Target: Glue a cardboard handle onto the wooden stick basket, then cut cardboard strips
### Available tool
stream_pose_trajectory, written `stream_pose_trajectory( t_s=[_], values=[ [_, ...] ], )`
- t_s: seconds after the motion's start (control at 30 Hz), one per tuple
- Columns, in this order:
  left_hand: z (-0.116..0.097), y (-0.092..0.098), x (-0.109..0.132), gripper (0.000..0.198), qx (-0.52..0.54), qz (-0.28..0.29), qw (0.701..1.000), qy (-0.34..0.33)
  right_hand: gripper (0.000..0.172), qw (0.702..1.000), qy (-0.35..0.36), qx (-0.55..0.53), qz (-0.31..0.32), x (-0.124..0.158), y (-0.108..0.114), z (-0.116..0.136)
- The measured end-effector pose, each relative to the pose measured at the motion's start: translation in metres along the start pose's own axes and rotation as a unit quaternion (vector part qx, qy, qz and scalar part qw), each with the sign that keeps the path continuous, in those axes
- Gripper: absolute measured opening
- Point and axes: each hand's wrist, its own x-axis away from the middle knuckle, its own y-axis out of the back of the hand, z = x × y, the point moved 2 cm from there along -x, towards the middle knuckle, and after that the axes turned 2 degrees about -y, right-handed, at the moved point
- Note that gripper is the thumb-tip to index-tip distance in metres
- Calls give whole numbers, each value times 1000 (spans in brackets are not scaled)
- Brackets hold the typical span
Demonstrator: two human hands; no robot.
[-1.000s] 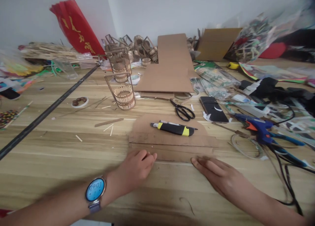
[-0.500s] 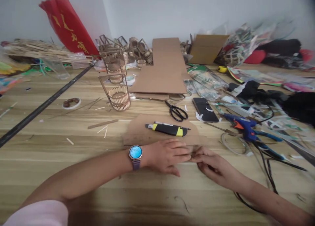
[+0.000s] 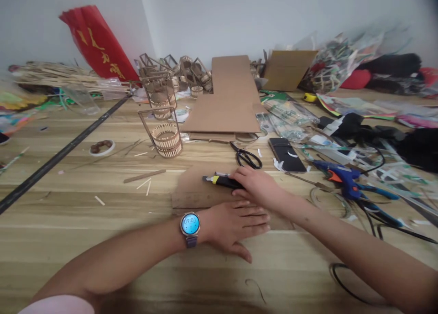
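My left hand (image 3: 236, 222), with a watch (image 3: 190, 224) on its wrist, lies flat with fingers spread over the near edge of a brown cardboard piece (image 3: 191, 188). My right hand (image 3: 255, 186) has its fingers closed round the right part of a black and yellow utility knife (image 3: 222, 181), which rests over the cardboard with its tip to the left. A thin pen-like tool (image 3: 221, 174) lies just behind the knife, partly hidden by my fingers.
Black scissors (image 3: 247, 158) and a phone (image 3: 286, 154) lie behind my hands. A blue glue gun (image 3: 342, 175) with cables is at the right. A small woven basket (image 3: 166, 140) stands back left, near a large cardboard sheet (image 3: 222, 113). Thin strips (image 3: 144, 176) lie at the left.
My right hand has moved from beside my left fingertips up and left onto the knife, and its fingers have closed on it. My left hand remains flat; the view has shifted slightly.
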Motion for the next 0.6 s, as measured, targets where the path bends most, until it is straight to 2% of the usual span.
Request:
stream_pose_trajectory(
  t_s=[0.1,0.2,0.33,0.37,0.4,0.43,0.5,0.6],
  values=[
    [0,-1,0,76,-5,7,1000,2,20,1000,-8,-3,5,-11,-5,-1],
    [1,0,1,75,0,13,1000,5,21,998,-52,-19,-10,-3,-1,-10],
    [1,1,2,69,16,14,1000,9,29,986,-130,-93,-55,45,16,-31],
    [1,1,3,68,19,13,1000,9,31,966,-159,-188,-79,63,19,-36],
    [1,1,3,67,22,11,1000,9,33,932,-196,-289,-97,83,22,-38],
    [2,0,3,68,25,9,1000,9,36,883,-242,-388,-106,103,22,-40],
    [2,-2,4,68,30,4,1000,8,41,765,-334,-542,-96,141,18,-35],
    [4,-5,6,71,37,4,999,8,47,588,-448,-667,-94,185,7,-16]
  ],
)
